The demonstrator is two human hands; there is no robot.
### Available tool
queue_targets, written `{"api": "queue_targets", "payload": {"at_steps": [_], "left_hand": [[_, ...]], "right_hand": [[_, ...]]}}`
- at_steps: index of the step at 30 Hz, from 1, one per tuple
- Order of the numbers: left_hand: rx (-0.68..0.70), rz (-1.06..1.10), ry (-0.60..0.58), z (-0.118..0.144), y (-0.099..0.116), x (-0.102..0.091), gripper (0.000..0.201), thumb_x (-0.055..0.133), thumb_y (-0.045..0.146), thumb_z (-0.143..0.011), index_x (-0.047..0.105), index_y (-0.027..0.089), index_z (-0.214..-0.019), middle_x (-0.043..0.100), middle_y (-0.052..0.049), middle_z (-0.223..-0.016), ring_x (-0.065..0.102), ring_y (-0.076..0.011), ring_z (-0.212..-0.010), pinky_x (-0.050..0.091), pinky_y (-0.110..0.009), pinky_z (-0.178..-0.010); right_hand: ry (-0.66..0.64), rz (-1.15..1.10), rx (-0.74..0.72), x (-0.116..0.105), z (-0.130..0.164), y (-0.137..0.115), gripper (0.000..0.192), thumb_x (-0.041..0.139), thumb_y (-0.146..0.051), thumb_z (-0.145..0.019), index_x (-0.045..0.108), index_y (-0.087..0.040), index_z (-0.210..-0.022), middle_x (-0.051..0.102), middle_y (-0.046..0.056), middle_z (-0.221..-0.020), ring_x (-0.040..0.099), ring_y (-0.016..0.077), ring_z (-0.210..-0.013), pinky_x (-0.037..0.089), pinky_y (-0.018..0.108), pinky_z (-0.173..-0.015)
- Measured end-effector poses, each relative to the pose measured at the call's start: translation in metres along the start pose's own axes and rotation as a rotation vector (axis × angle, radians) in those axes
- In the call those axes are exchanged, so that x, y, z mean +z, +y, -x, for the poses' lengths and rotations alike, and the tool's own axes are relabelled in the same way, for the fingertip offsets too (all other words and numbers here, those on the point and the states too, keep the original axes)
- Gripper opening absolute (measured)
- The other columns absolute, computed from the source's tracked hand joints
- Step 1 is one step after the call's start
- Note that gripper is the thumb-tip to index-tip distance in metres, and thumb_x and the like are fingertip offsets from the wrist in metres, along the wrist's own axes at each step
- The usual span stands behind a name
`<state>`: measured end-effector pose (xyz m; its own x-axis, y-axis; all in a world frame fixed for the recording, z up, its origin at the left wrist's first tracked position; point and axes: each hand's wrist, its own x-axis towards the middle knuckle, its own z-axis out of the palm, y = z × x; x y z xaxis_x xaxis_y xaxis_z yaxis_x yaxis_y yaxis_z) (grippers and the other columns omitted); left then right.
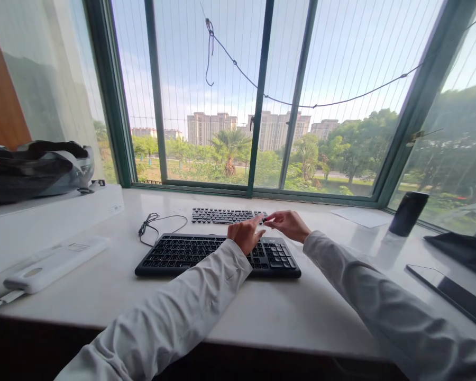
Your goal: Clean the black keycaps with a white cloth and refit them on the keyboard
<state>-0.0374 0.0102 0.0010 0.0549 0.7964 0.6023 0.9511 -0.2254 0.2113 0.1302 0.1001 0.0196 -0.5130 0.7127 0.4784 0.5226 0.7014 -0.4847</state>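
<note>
Black kbd (206, 254), loose keycap row (226, 215) behind

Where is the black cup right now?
In the head view the black cup stands on the right side of the white sill close to the window frame, beyond the right hand and next to a sheet of paper.
</note>
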Motion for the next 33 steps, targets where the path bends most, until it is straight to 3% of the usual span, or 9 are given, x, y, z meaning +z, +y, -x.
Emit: {"api": "queue_targets", "payload": {"at_steps": [5,8,14,17,20,23,26,29,33], "left_hand": [[0.018,0.013,0.03,0.002,-0.001,0.001,0.031,0.047,0.052,-0.083,0.06,0.035,-0.106,0.071,0.002,-0.092,0.066,-0.0185,-0.083,0.044,-0.027,-0.068],[0.01,0.017,0.042,0.001,-0.003,0.004,0.027,0.053,0.051,-0.079,0.064,0.035,-0.098,0.072,0.003,-0.087,0.066,-0.0184,-0.081,0.044,-0.026,-0.067],[0.021,0.13,0.118,0.002,0.001,0.009,0.02,0.058,0.042,-0.079,0.062,0.034,-0.097,0.07,0.009,-0.093,0.065,-0.0135,-0.084,0.044,-0.023,-0.072],[-0.005,0.158,0.144,0.003,0.004,0.01,0.02,0.058,0.04,-0.078,0.062,0.032,-0.096,0.07,0.01,-0.092,0.065,-0.0115,-0.076,0.044,-0.022,-0.067],[-0.02,0.178,0.155,0.003,0.005,0.01,0.02,0.06,0.039,-0.077,0.06,0.031,-0.095,0.07,0.011,-0.092,0.065,-0.0105,-0.072,0.044,-0.021,-0.063],[-0.024,0.175,0.161,0.004,0.007,0.01,0.02,0.061,0.039,-0.076,0.061,0.031,-0.094,0.07,0.01,-0.09,0.065,-0.0108,-0.071,0.043,-0.02,-0.061],[-0.032,0.142,0.173,0.004,0.007,0.009,0.019,0.062,0.041,-0.075,0.063,0.032,-0.093,0.071,0.01,-0.088,0.065,-0.0113,-0.07,0.043,-0.021,-0.062],[-0.04,0.096,0.183,0.005,0.007,0.009,0.019,0.062,0.044,-0.075,0.066,0.035,-0.091,0.071,0.01,-0.084,0.065,-0.0125,-0.069,0.042,-0.023,-0.062],[-0.036,0.055,0.174,0.004,0.007,0.008,0.021,0.059,0.049,-0.075,0.068,0.035,-0.088,0.072,0.009,-0.081,0.065,-0.0136,-0.069,0.041,-0.023,-0.062]], "right_hand": [[-0.07,-0.401,0.13,0.02,0.022,-0.001,0.05,0.064,-0.054,-0.067,0.069,-0.013,-0.095,0.069,0.007,-0.077,0.062,0.0175,-0.073,0.045,0.028,-0.067],[-0.143,-0.434,0.132,0.018,0.026,0.003,0.051,0.06,-0.055,-0.071,0.068,-0.015,-0.101,0.069,0.006,-0.078,0.062,0.0171,-0.076,0.045,0.028,-0.072],[0.096,0.354,0.126,-0.003,0.031,0.038,0.03,0.052,-0.043,-0.08,0.069,-0.022,-0.093,0.069,0.007,-0.088,0.06,0.0213,-0.084,0.04,0.034,-0.08],[-0.011,0.551,0.276,-0.005,0.033,0.06,0.028,0.056,-0.038,-0.077,0.068,-0.02,-0.095,0.066,0.011,-0.1,0.06,0.0246,-0.091,0.041,0.034,-0.077],[-0.09,0.538,0.417,-0.006,0.033,0.071,0.025,0.058,-0.036,-0.075,0.071,-0.02,-0.089,0.067,0.013,-0.096,0.06,0.0265,-0.089,0.042,0.034,-0.071],[0.026,0.386,0.407,-0.009,0.029,0.067,0.024,0.059,-0.039,-0.074,0.072,-0.02,-0.083,0.069,0.011,-0.087,0.061,0.0249,-0.084,0.042,0.033,-0.07],[0.132,-0.031,0.301,-0.004,0.025,0.052,0.031,0.06,-0.047,-0.073,0.071,-0.02,-0.082,0.069,0.007,-0.083,0.06,0.0201,-0.081,0.042,0.031,-0.074],[0.082,-0.517,0.249,0.008,0.026,0.031,0.039,0.062,-0.052,-0.069,0.069,-0.018,-0.086,0.068,0.004,-0.08,0.059,0.0163,-0.075,0.043,0.028,-0.071],[-0.053,-0.813,0.182,0.024,0.032,0.006,0.036,0.065,-0.049,-0.067,0.067,-0.016,-0.082,0.065,0.002,-0.076,0.057,0.0138,-0.073,0.042,0.027,-0.07]]}}
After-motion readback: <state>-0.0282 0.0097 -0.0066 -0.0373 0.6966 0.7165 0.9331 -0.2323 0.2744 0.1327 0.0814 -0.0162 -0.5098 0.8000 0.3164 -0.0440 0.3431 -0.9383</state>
